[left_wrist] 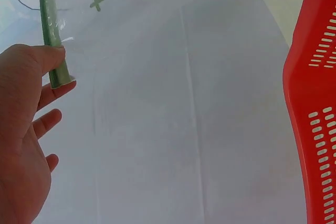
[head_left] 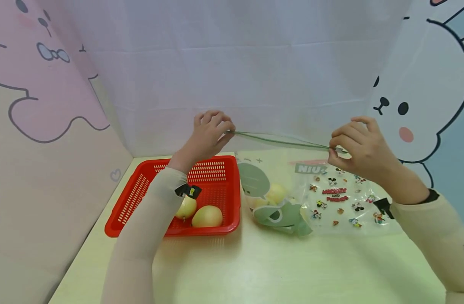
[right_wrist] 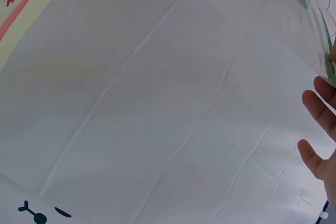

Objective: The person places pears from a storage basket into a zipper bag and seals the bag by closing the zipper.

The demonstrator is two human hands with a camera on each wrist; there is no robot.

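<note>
A clear plastic zip bag [head_left: 252, 181] with a green cartoon print hangs between both hands, its green top edge [head_left: 281, 141] stretched nearly level. My left hand [head_left: 210, 134] pinches the left end of that edge between thumb and forefinger. In the left wrist view the green strip [left_wrist: 55, 59] passes under the thumb, and the other fingers of the left hand [left_wrist: 26, 108] are spread apart. At the other end, my right hand [head_left: 362, 147] pinches the edge with thumb and fingertips. Yellow fruits [head_left: 276, 193] show through the bag's lower part, close over the table.
A red slotted basket [head_left: 232, 202] stands at left on the pale table [head_left: 262, 270], with yellow pear-like fruits [head_left: 207, 216] inside, partly behind the left forearm. Right of the bag lies another clear bag [head_left: 334, 207] with Mickey prints. Cartoon-printed cloth [head_left: 236, 76] rises behind the table.
</note>
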